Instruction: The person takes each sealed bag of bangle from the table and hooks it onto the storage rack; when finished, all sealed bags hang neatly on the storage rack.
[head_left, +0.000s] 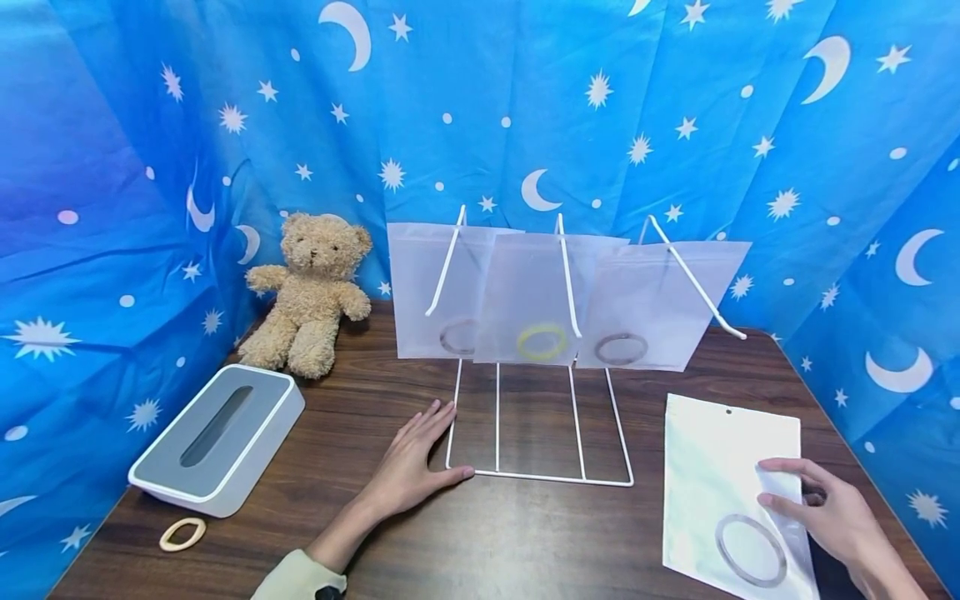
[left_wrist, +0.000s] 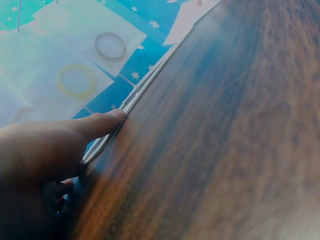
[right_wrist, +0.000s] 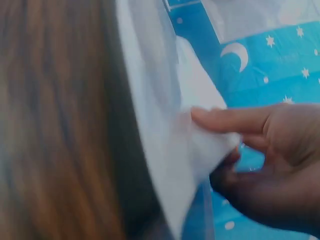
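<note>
My left hand (head_left: 408, 462) rests at the front left corner of a white wire display rack (head_left: 540, 477), fingers extended along its side bar. In the left wrist view the thumb touches the rack's front bar (left_wrist: 145, 86). My right hand (head_left: 843, 508) pinches the right edge of a flat whitish pouch (head_left: 712, 475) between thumb and fingers. This pouch has a small hole near its top edge, and a greyish ring (head_left: 720, 546) shows in its lower part. In the right wrist view the pouch (right_wrist: 160, 125) bends up at the pinched edge.
Three translucent pouches hang from the rack's prongs: the left (head_left: 431, 275), the middle one with a yellow ring (head_left: 542, 329), and the right (head_left: 660, 292). A teddy bear (head_left: 311, 292), a grey-topped tissue box (head_left: 258, 450) and a beige ring (head_left: 182, 547) are on the left.
</note>
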